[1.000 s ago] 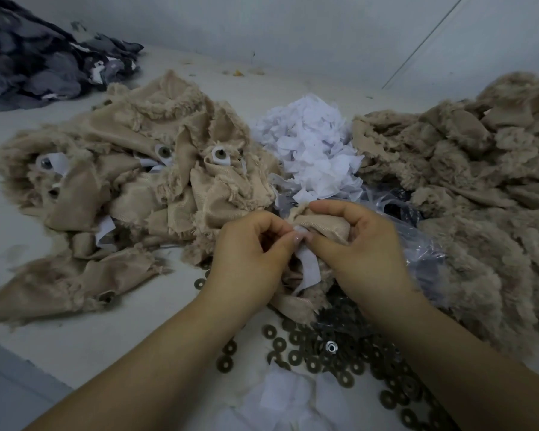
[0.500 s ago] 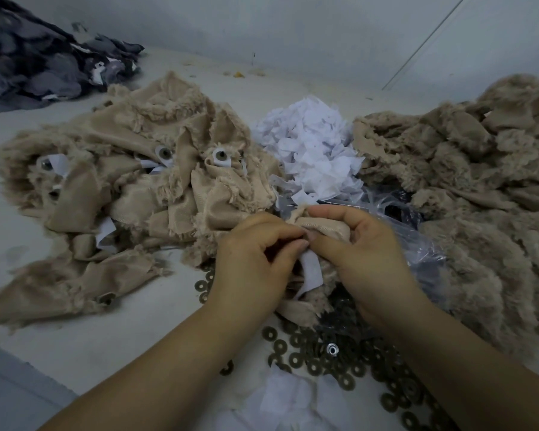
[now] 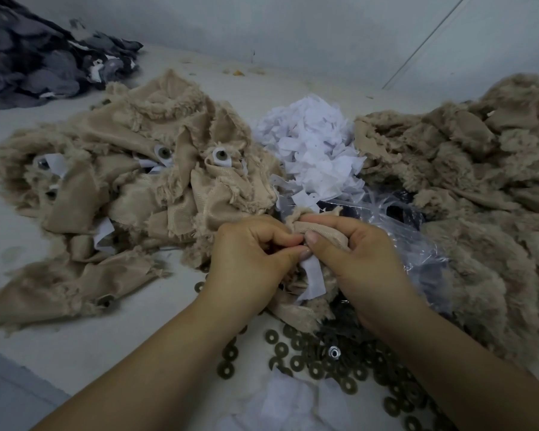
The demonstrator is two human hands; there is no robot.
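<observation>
Head view: the left hand (image 3: 252, 259) and right hand (image 3: 364, 262) both pinch a small tan plush piece (image 3: 321, 231) with a white strip (image 3: 315, 278), just above the washers (image 3: 280, 349) near the bench (image 3: 75, 337) front edge. The piece is judged light, soft and limp; grip its folded edge, not the fur.

Dim, flat, bluish light; soft shadows; wide-angle edge distortion; slight softness.

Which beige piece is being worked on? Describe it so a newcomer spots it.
Start at the heap of white scraps mid-table. Just in front, the left hand and right hand pinch one small beige piece with a white strip hanging below. Pieces in the beige pile at left lie loose; this one is held.
</observation>
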